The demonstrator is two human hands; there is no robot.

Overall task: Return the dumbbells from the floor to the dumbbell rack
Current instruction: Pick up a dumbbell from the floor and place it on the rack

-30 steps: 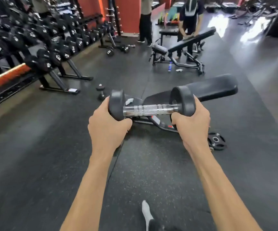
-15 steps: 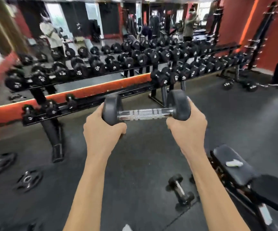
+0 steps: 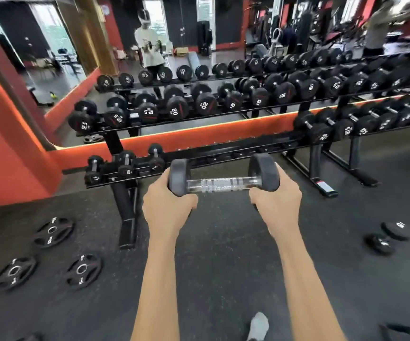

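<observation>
I hold a black dumbbell with a chrome knurled handle level in front of me. My left hand cups its left head from below and my right hand cups its right head. Just beyond it stands the black dumbbell rack. Three small dumbbells rest at the left end of the rack's lower tier, and a long bare stretch of that tier lies right behind the held dumbbell. Larger dumbbells fill the upper tier. Another dumbbell lies on the floor at the right.
Three weight plates lie on the rubber floor at the left. A rack foot juts toward me, and another rack's feet stand to the right. A wall mirror behind the racks reflects a person. My grey sock shows at the bottom.
I have turned from the bench toward the rack and stepped closer to it, carrying the dumbbell in both hands. The grip on it is unchanged.
</observation>
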